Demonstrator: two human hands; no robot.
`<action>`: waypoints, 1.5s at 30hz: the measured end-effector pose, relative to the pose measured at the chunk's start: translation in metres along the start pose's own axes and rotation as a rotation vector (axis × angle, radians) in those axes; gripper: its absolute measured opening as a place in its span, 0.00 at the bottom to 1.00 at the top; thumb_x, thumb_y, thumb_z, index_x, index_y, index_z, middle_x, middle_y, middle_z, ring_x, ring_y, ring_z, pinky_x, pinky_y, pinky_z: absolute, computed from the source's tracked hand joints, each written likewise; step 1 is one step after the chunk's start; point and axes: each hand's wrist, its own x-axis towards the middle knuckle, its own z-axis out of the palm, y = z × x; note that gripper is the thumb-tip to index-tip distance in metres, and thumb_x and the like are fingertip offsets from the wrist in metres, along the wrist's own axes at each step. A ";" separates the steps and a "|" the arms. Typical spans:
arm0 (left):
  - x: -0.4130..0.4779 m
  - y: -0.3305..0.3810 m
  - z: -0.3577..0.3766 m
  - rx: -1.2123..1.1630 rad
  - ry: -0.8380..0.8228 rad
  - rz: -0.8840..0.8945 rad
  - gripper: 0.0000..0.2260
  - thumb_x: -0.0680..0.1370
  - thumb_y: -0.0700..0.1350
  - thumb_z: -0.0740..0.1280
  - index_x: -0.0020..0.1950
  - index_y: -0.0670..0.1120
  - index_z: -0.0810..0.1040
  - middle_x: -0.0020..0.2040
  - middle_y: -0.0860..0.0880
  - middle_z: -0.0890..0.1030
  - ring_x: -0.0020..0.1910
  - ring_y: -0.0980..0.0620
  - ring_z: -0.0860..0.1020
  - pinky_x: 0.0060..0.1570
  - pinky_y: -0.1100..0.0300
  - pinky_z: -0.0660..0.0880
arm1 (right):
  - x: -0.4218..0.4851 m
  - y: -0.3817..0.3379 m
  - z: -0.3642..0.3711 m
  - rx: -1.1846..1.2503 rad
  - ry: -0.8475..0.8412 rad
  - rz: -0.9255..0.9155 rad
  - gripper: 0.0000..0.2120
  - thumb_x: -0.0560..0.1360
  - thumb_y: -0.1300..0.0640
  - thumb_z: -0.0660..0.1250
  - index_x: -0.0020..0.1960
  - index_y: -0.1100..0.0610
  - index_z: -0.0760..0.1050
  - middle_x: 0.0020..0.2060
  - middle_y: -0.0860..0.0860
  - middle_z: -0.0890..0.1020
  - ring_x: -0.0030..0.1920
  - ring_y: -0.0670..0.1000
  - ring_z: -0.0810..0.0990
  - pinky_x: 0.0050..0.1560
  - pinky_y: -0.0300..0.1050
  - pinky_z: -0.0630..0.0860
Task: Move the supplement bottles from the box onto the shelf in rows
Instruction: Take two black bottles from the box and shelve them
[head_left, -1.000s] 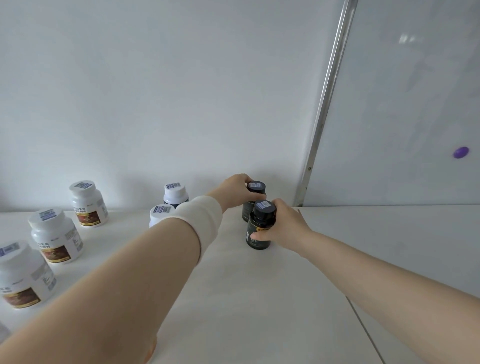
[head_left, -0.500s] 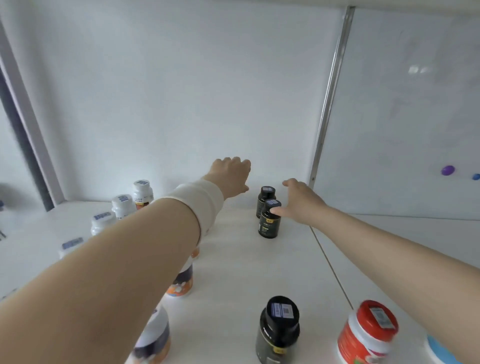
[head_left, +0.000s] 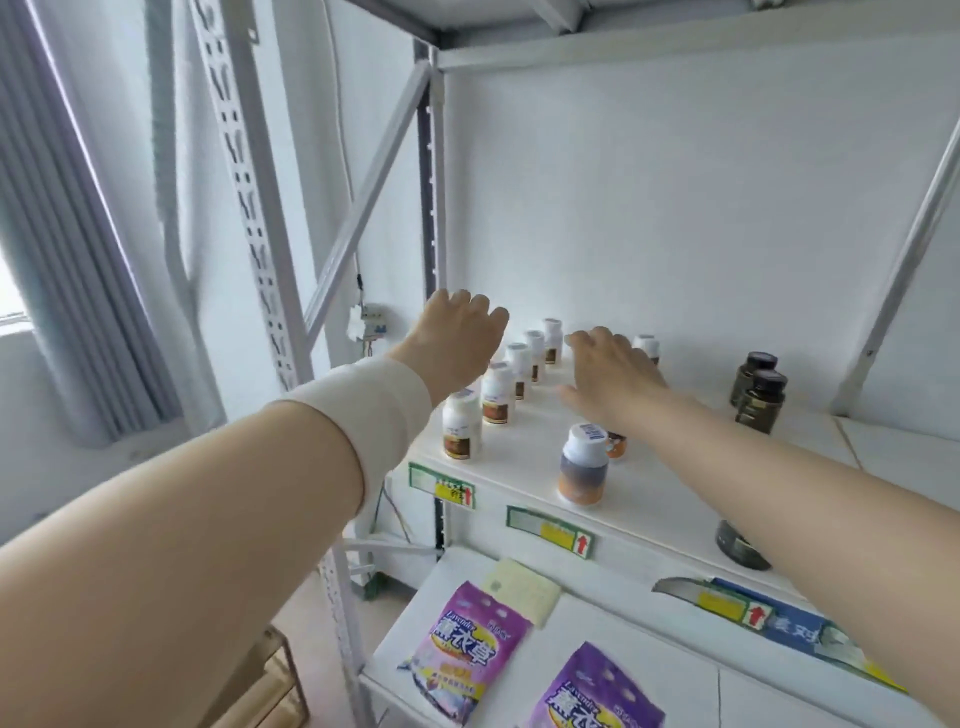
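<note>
Shelf (head_left: 670, 493): white board ahead of you, carrying every supplement bottle in view; green price tags (head_left: 550, 531) sit along its front edge.
Left hand (head_left: 457, 340): yours, stretched out palm down above the left side of the shelf, over the line of white bottles; its fingers (head_left: 485, 317) are loosely spread and have hold of nothing.
Right hand (head_left: 608, 379): palm down over the middle of the shelf, fingers (head_left: 587, 340) straight and a little apart, gripping nothing; whether the palm touches the board you cannot tell.
White bottles (head_left: 497, 393): five with white caps and brown labels stand upright, close together, in one line from the front left corner back toward the rear wall.
Sixth white bottle (head_left: 645, 347): at the back, just beyond your right hand.
Dark bottles (head_left: 762, 402): two, upright, one directly behind the other, at the back right near the slanted brace.
Orange-banded bottle (head_left: 583, 465): white cap with a barcode sticker, upright near the front edge, just left of your right forearm; a similar one (head_left: 616, 445) stands behind it, mostly hidden by the arm.
Dark jar (head_left: 737, 545): at the front edge, largely covered by your right forearm.
Wrist wrap (head_left: 374, 410): cream band around your left wrist.
Lower shelf (head_left: 649, 649): holds two purple packets (head_left: 470, 654) and a pale yellow pad (head_left: 522, 590).
</note>
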 end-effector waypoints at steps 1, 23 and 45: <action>-0.018 -0.017 0.004 0.015 -0.016 -0.029 0.14 0.79 0.45 0.60 0.64 0.43 0.68 0.59 0.45 0.75 0.58 0.45 0.74 0.53 0.56 0.69 | -0.001 -0.023 0.000 0.004 0.002 -0.046 0.22 0.78 0.53 0.58 0.68 0.60 0.62 0.65 0.59 0.68 0.64 0.60 0.69 0.59 0.51 0.68; -0.409 -0.316 0.300 -0.077 -0.731 -0.571 0.16 0.80 0.45 0.59 0.66 0.42 0.67 0.64 0.42 0.73 0.63 0.43 0.72 0.62 0.52 0.66 | 0.041 -0.539 0.209 -0.076 -0.366 -0.842 0.24 0.78 0.48 0.58 0.70 0.59 0.61 0.67 0.57 0.68 0.67 0.57 0.68 0.66 0.50 0.65; -0.398 -0.180 0.779 -1.201 -1.327 -1.212 0.22 0.79 0.53 0.62 0.67 0.41 0.65 0.64 0.42 0.74 0.62 0.42 0.75 0.55 0.52 0.72 | 0.139 -0.619 0.654 -0.077 -0.819 -0.958 0.31 0.38 0.59 0.82 0.41 0.64 0.83 0.38 0.62 0.84 0.39 0.63 0.84 0.33 0.52 0.80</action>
